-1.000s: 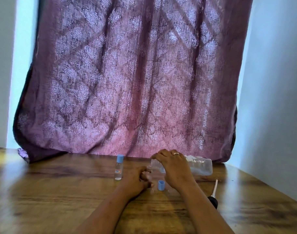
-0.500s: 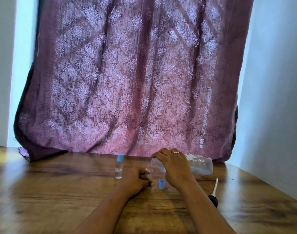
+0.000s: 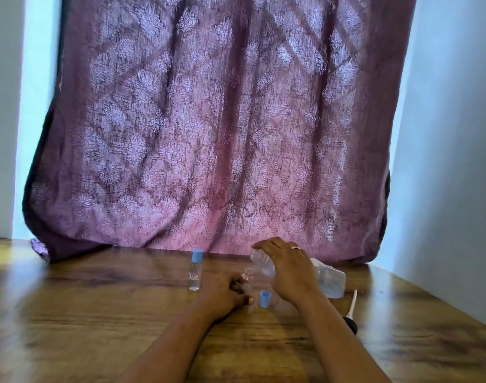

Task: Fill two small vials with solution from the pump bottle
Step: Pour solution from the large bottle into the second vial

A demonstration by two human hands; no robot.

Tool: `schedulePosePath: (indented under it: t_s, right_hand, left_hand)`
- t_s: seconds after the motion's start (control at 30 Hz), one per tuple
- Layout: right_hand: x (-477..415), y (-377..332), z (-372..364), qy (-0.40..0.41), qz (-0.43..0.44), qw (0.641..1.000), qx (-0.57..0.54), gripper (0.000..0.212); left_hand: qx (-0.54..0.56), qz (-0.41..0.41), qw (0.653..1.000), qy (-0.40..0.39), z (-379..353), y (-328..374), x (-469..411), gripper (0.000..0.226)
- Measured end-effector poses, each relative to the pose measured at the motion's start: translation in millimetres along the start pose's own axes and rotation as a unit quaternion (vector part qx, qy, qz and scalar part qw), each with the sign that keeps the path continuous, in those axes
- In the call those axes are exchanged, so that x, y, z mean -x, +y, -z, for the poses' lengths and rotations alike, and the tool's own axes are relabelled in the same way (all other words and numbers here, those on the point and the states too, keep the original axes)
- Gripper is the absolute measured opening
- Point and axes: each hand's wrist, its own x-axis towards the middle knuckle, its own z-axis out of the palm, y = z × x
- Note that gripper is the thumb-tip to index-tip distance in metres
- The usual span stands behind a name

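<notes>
My right hand (image 3: 288, 269) grips a clear plastic bottle (image 3: 328, 280), tipped on its side with its open neck pointing left. That neck hangs just above an uncapped small clear vial (image 3: 248, 273), which my left hand (image 3: 225, 295) holds upright on the wooden table (image 3: 98, 313). The vial's light blue cap (image 3: 264, 298) stands on the table between my hands. A second small vial (image 3: 194, 272), closed with a blue cap and labelled, stands upright to the left of my left hand. The pump head (image 3: 351, 317), black with a white tube, lies on the table by my right forearm.
A purple patterned curtain (image 3: 222, 134) hangs right behind the objects, its hem on the table's back edge. A pale wall (image 3: 451, 161) closes the right side, and the table's right edge runs diagonally along it.
The bottle's neck has tilted a little lower toward the vial. Both hands stay in nearly the same places.
</notes>
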Motion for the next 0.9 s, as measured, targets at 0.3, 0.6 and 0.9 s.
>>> schedulePosePath:
  t_s: [0.3, 0.6, 0.9]
  right_hand:
    - [-0.1, 13.7, 5.6, 0.035, -0.062, 0.997, -0.019, 0.082]
    - [-1.5, 2.5, 0.4, 0.033, -0.008, 0.999, 0.025, 0.076]
    - [-3.0, -5.7, -4.1, 0.02, 0.043, 0.996, 0.07, 0.075]
  left_hand:
    - [-0.039, -0.027, 0.999, 0.015, 1.8, 0.7, 3.8, 0.036]
    - [-0.022, -0.01, 1.0, 0.005, 1.3, 2.8, 4.4, 0.037]
    - [-0.029, 0.001, 1.0, 0.011, 1.2, 1.7, 1.0, 0.031]
